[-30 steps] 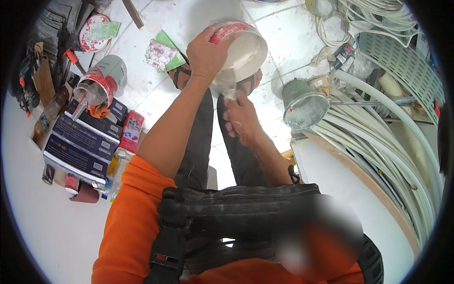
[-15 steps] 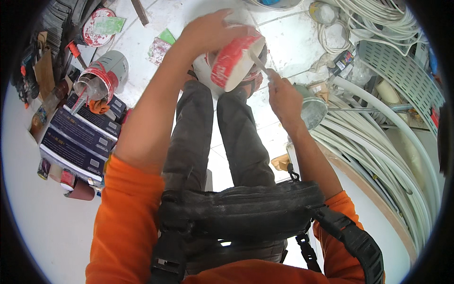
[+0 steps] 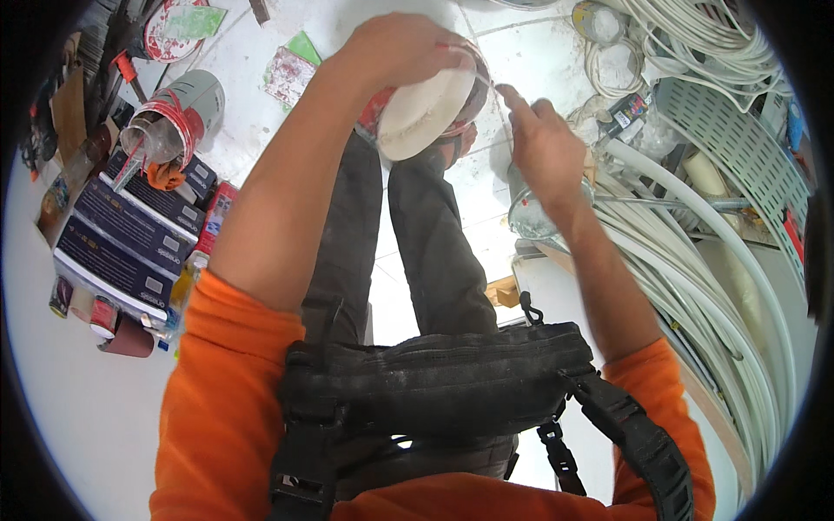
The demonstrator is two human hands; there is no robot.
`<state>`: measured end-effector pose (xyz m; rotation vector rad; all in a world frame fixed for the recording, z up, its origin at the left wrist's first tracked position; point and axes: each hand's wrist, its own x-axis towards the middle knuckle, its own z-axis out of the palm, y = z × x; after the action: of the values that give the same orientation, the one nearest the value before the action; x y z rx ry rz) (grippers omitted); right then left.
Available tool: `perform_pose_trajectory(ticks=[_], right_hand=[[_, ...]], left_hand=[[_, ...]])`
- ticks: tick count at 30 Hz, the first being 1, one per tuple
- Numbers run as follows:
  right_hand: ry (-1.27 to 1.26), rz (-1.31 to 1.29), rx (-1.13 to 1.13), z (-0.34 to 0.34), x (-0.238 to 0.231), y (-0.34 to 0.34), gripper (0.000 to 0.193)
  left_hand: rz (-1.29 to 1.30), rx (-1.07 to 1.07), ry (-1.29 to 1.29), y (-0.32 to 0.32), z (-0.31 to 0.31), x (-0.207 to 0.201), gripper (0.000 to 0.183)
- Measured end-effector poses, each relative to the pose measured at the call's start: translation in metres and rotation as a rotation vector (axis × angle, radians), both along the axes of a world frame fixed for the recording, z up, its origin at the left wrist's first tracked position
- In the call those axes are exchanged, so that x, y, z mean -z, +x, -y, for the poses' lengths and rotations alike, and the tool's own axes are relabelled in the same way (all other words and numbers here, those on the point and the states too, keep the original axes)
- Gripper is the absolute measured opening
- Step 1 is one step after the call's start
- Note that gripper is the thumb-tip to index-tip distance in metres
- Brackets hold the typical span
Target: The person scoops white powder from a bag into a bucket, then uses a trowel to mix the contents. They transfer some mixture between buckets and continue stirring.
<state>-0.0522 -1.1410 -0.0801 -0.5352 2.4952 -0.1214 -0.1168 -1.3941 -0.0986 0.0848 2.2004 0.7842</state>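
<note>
Your left hand [image 3: 401, 48] is holding the tub [image 3: 427, 113], fingers over its far side, with the back of the hand and wrist hiding part of the grip. The tub, red outside and white inside, is tipped so that its pale, round mouth faces you, in front of your legs and above the floor [image 3: 252, 65]. Just beyond its right side shows part of the bucket [image 3: 477, 97], streaked red and white; whether the two touch, you cannot tell from this view. Your right hand [image 3: 547, 149] is to the right of the tub and apart from it, closed round a thin tool [image 3: 493, 85] that is too blurred to make out well. Under that hand and wrist, the grey pail [image 3: 532, 214] is partly covered from view. Your right foot [image 3: 462, 143] shows just below the bucket, and a black bag [image 3: 434, 373] lies across your waist. Out to your left, the can [image 3: 198, 97] with a red-smeared rim lies on its side, an orange cloth [image 3: 165, 176] at its mouth, near the dark blue boxes [image 3: 122, 247]. A white-smeared pad [image 3: 291, 76] lies on the floor left of your forearm. Over on your right are the bent pipes [image 3: 686, 300], the perforated green tray [image 3: 725, 130] and coiled cable [image 3: 695, 35].
</note>
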Motion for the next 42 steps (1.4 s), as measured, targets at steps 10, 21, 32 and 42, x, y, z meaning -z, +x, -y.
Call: perform_pose_trajectory(ticks=[10,21,32,42], right_hand=[[-0.044,0.289,0.27,-0.023,0.052,0.045,0.041],[-0.09,0.241,0.419,-0.019,0.035,0.056,0.042],[-0.619,1.548,1.815,0.067,-0.042,0.075,0.02],[0.067,0.113,0.279,0.018,-0.004,0.034,0.049]], left_hand=[[-0.143,-0.151,0.068,0.016,-0.022,0.03,0.031],[-0.148,-0.203,0.17,0.027,-0.023,0.033,0.033],[-0.248,-0.514,0.008,0.055,-0.028,0.029,0.043],[0.015,-0.44,0.095,0.041,-0.02,0.021,0.04]])
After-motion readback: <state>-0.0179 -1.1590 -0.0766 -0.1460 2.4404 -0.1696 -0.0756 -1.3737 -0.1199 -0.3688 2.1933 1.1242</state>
